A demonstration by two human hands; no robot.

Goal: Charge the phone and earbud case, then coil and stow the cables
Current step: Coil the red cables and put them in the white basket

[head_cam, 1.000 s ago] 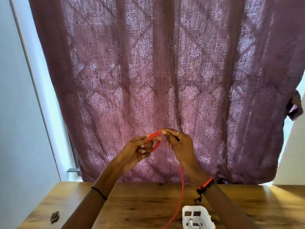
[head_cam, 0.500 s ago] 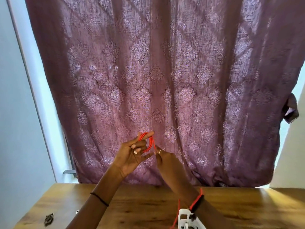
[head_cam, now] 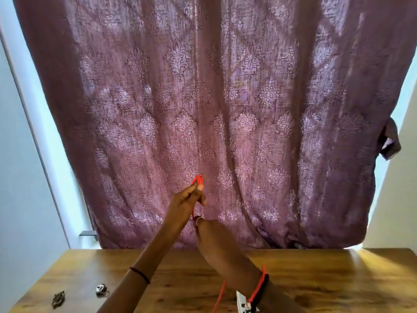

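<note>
A thin orange-red cable [head_cam: 198, 180] is looped in a small coil held up in front of the curtain. My left hand [head_cam: 188, 198] pinches that coil between thumb and fingers. My right hand [head_cam: 204, 227] sits just below it, wearing a ring, fingers closed around the cable strand running down from the coil. The cable's loose tail [head_cam: 220, 298] hangs down to the wooden table [head_cam: 316, 279]. A white plastic piece [head_cam: 242, 302] shows at the bottom edge, partly hidden by my right wrist. No phone or earbud case is in view.
A purple patterned curtain [head_cam: 225, 109] hangs behind the table. Two small metal items [head_cam: 102, 289] [head_cam: 58, 299] lie at the table's near left. Pale walls stand on both sides.
My right hand dropped from beside the coil to below my left hand, sliding down the cable. My left hand turned and closed over the loops. The view tilted slightly upward.
</note>
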